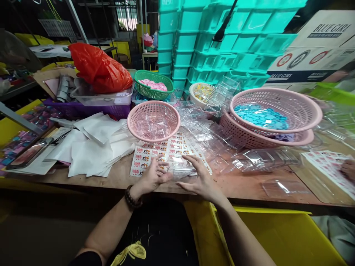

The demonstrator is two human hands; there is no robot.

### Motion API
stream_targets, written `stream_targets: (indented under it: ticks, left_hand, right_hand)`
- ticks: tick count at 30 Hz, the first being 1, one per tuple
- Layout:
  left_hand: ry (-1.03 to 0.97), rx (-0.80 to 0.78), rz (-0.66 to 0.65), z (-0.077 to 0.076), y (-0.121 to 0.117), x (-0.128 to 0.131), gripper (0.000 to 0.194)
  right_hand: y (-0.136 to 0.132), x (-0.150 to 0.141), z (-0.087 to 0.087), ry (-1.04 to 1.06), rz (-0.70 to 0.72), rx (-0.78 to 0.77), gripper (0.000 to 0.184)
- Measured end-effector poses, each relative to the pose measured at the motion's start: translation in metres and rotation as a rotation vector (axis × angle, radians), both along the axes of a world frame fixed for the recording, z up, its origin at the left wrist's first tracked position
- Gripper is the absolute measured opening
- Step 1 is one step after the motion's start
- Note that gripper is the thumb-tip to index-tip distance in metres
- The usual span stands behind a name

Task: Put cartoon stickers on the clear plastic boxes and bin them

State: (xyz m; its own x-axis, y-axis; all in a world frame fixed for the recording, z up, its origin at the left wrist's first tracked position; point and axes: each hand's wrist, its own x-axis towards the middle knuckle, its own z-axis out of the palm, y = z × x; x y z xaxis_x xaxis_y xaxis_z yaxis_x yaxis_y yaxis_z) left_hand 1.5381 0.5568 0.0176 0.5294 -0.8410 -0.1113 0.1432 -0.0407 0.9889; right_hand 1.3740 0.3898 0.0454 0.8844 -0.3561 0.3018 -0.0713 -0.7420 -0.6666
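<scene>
A small clear plastic box (pixel 183 170) lies near the table's front edge, between my two hands. My left hand (pixel 154 174), with a beaded bracelet at the wrist, is at the box's left side with its fingers apart. My right hand (pixel 203 181) curves loosely around the right end, fingers spread above and thumb below; whether it touches the box is hard to tell. Under and behind them lie sticker sheets (pixel 142 159) printed with cartoon cats and pink lettering. Just beyond stands a pink basket (pixel 131 125) holding clear plastic pieces.
White paper sheets (pixel 91 153) are piled at left. Clear plastic cases (pixel 199 129) lie heaped right of centre. Stacked pink baskets (pixel 310 111) hold blue pieces. A green basket (pixel 140 88), a red bag (pixel 97 68) and turquoise crates (pixel 210 55) stand behind. Another person's hand (pixel 348 170) is at far right.
</scene>
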Motion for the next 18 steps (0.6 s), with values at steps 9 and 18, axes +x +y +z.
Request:
stream_targets:
  ticks: [9, 18]
  left_hand:
    - [-0.54, 0.292, 0.674, -0.026, 0.024, 0.067, 0.061]
    - [-0.072, -0.183, 0.389, 0.014, 0.053, 0.046, 0.075]
  right_hand:
    - [-0.032, 0.014, -0.029, 0.093, -0.241, -0.152, 0.097]
    - [0.031, 0.042, 0.045, -0.289, 0.06, -0.292, 0.054]
